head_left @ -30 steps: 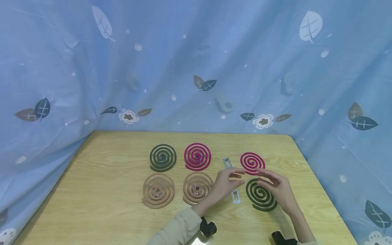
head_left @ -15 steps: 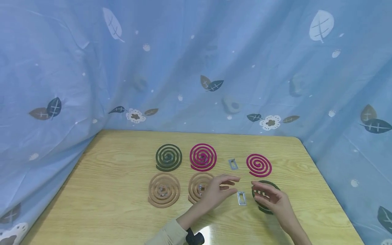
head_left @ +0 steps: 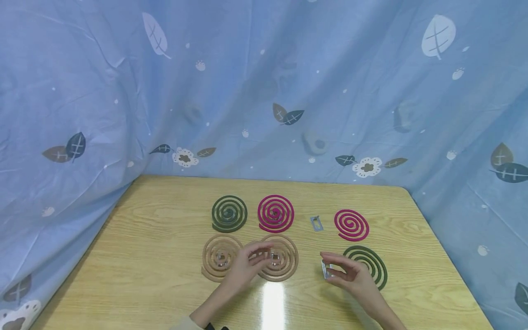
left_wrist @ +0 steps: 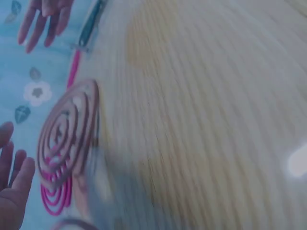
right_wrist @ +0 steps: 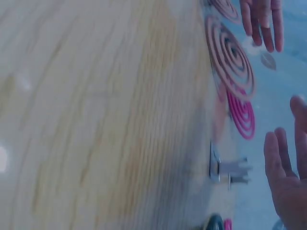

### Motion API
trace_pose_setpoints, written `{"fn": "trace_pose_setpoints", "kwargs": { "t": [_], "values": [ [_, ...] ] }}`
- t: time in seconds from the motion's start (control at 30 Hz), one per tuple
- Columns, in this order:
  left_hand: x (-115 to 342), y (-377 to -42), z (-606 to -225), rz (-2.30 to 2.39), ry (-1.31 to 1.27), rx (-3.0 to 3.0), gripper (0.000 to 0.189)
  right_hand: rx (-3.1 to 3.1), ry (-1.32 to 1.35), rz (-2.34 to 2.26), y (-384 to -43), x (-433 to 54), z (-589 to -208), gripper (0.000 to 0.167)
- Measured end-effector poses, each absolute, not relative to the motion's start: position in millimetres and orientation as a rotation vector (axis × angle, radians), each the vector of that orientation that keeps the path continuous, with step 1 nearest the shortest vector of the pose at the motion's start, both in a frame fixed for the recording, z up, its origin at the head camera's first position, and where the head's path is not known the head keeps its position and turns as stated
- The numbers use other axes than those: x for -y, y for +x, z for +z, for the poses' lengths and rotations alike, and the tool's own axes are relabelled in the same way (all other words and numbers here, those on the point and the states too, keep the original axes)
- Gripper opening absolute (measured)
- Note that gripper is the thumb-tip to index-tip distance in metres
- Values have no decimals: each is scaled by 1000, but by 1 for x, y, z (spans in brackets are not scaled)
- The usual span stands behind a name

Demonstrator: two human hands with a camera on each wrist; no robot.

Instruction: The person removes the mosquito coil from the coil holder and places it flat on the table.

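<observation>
My right hand, fingers relaxed, hovers beside the front metal coil stand and partly hides it in the head view. In the right wrist view, a gap separates the hand from that stand, whose prongs stand upright. My left hand, loosely bent and holding nothing, is over the gap between two tan mosquito coils, the middle one and the left one. A second stand lies further back. Right of the stands are a pink coil and a dark green coil.
Behind the tan coils are another dark green coil and another pink coil, with metal showing under their centres. The wooden table ends at a blue patterned curtain. A bright glare spot marks the front.
My left hand has moved left, away from the stands to the tan coils. My right hand has come left and down from the dark green coil to the front stand. The head view has shifted slightly.
</observation>
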State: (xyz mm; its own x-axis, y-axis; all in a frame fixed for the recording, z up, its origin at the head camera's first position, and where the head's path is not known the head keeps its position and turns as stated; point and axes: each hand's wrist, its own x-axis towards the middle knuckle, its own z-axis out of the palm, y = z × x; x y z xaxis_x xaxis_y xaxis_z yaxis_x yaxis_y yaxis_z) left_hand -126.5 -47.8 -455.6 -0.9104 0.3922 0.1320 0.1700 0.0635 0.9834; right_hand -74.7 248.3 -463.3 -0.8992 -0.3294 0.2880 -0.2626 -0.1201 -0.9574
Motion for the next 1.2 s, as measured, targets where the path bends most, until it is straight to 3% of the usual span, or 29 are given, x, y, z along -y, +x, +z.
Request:
{"fn": "trace_pose_setpoints", "kwargs": {
  "t": [0.2,0.63,1.2],
  "values": [
    [65,-129,-456,1952,542,-2231,44,-2098,-609,-2193,-79,-231,-467,46],
    [64,-133,-465,1746,479,-2440,52,-2226,-52,-1888,-93,-201,-461,58],
    [56,-122,-461,1504,596,-2666,62,-2254,-63,-1875,-103,-188,-464,48]
  ]
}}
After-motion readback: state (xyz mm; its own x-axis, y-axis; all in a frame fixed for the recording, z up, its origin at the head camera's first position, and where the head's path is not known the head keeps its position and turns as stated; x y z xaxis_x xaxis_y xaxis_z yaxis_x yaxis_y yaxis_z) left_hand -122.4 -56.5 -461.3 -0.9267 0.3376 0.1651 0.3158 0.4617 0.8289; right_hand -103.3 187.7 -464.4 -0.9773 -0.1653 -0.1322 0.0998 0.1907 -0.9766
